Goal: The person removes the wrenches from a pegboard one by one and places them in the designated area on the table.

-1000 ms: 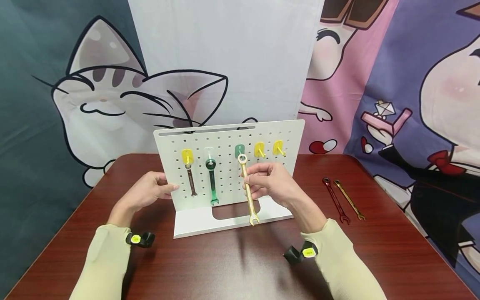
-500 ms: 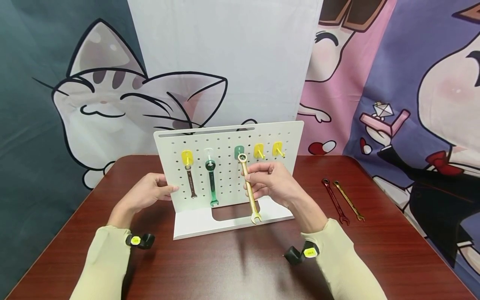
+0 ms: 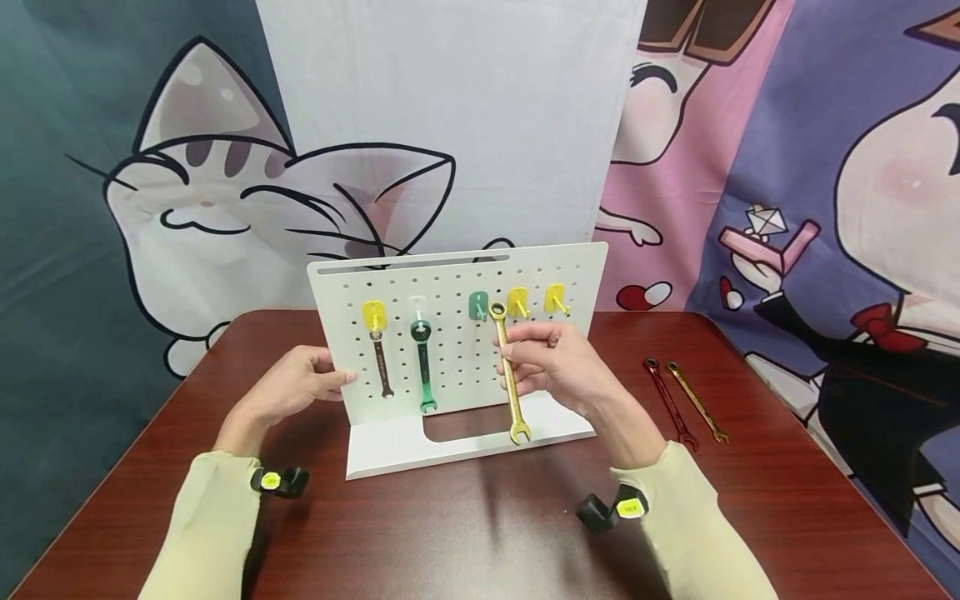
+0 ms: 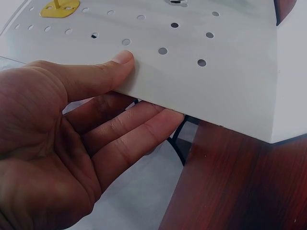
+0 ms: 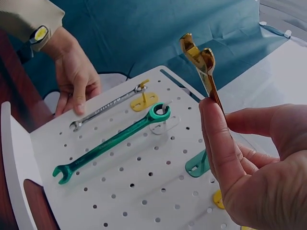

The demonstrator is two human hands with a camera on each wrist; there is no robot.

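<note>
My left hand (image 3: 296, 383) grips the left edge of a white pegboard (image 4: 230, 91), thumb on its front face and fingers behind it. A gold combination wrench (image 3: 512, 387) is pinched in my right hand (image 3: 561, 367), ring end up and open end down. Its ring stands in front of the board, between a green hook (image 3: 478, 307) and a yellow hook (image 3: 517, 302). At the board's left, a small silver wrench (image 5: 108, 106) hangs from another yellow hook (image 3: 374, 315). Beside it a green wrench (image 5: 108, 141) hangs by its ring from a clear hook (image 3: 417, 308).
A further yellow hook (image 3: 555, 298) sits near the board's right edge with no wrench on it. On the dark red wooden table (image 3: 420, 533), to the right, lie a red wrench (image 3: 670, 404) and a second gold wrench (image 3: 697, 402). Cartoon-printed cloth hangs behind.
The gold wrench in my right hand has shifted right, its ring moving from in front of the green hook to just right of it. My left hand stays on the board's edge.
</note>
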